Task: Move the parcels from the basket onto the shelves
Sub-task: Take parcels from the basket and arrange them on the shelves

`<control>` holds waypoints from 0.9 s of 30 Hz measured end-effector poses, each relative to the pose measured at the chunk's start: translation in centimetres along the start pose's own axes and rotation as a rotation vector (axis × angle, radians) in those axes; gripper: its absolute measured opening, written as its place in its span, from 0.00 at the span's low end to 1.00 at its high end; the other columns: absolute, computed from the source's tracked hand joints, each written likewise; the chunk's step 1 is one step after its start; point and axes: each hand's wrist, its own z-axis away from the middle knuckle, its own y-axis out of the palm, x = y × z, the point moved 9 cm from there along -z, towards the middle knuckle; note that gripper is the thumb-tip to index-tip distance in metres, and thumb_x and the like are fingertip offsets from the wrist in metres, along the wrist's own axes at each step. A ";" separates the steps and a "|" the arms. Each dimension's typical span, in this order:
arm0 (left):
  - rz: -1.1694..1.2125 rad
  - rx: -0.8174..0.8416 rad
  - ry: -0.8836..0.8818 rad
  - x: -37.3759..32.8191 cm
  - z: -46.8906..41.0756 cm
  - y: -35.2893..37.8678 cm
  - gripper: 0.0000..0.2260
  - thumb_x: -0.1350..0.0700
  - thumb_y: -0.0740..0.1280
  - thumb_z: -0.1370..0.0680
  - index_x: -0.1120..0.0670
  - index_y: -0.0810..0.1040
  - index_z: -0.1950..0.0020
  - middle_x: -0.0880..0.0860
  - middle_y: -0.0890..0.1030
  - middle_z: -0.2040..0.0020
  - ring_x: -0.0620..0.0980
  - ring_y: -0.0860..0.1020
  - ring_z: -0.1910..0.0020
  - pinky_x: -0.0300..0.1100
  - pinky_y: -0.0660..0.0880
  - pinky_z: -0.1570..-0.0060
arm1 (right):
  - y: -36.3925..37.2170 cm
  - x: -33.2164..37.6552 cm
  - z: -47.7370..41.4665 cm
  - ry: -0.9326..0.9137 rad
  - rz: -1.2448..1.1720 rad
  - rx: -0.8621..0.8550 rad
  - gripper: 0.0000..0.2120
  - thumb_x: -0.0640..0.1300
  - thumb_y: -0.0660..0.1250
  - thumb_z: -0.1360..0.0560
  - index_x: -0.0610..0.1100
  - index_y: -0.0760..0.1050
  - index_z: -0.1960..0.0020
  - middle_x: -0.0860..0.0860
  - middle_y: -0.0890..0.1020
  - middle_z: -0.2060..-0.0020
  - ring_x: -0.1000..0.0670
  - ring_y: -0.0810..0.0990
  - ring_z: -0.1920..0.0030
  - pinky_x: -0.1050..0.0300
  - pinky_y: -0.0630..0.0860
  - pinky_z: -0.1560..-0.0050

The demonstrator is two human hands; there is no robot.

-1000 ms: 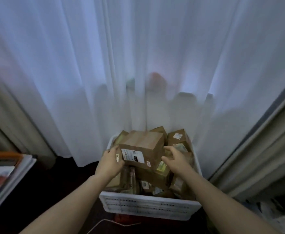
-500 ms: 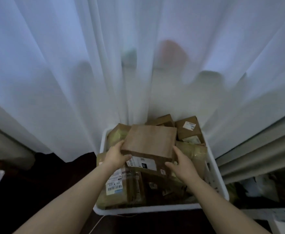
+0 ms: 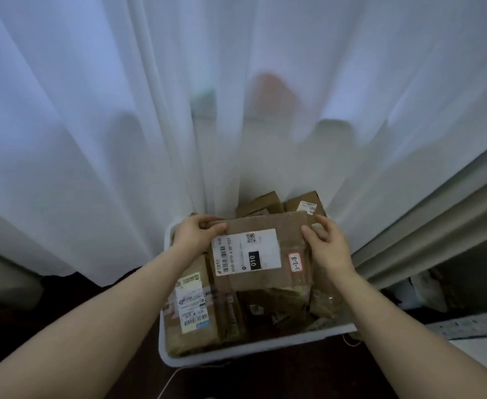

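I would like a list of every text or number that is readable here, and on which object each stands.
"010": in the black patch on the white label of the held parcel.
"010-010-L30-551": same label, printed sideways.
"3-28": handwritten on the red-edged sticker, same parcel.
"308", uncertain: small label on the rear parcel.
Front-left parcel: its stickers are too blurred to read.
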 end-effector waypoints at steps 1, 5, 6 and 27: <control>0.010 -0.004 0.002 -0.8 0.7 -0.1 0.20 0.51 0.73 0.28 0.55 0.76 0.38 0.51 0.80 0.46 0.52 0.80 0.49 0.52 0.78 0.45 | -0.7 0.8 0.3 0.003 -0.049 -0.001 0.21 0.42 0.66 0.23 0.44 0.69 0.31 0.49 0.78 0.40 0.50 0.80 0.49 0.57 0.79 0.53; 0.070 -0.019 0.013 -3.9 3.9 0.1 0.19 0.52 0.74 0.28 0.57 0.76 0.41 0.53 0.82 0.47 0.52 0.82 0.52 0.51 0.79 0.46 | -3.5 2.4 2.2 0.069 -0.197 0.035 0.19 0.37 0.64 0.22 0.43 0.71 0.31 0.49 0.79 0.43 0.58 0.77 0.62 0.74 0.70 0.75; 0.080 -0.020 0.013 -4.7 4.7 0.3 0.18 0.52 0.74 0.28 0.57 0.77 0.41 0.55 0.82 0.48 0.53 0.82 0.53 0.50 0.79 0.46 | -4.2 2.6 2.9 0.096 -0.224 0.066 0.20 0.38 0.64 0.21 0.45 0.71 0.30 0.48 0.80 0.42 0.59 0.77 0.64 0.73 0.69 0.78; -0.004 0.101 0.408 -20.3 18.3 1.7 0.26 0.74 0.61 0.26 0.51 0.75 0.33 0.51 0.80 0.49 0.51 0.78 0.46 0.47 0.79 0.48 | -11.9 5.5 10.9 0.020 -0.388 0.251 0.37 0.26 0.72 0.33 0.49 0.66 0.30 0.39 0.81 0.49 0.38 0.83 0.54 0.40 0.82 0.57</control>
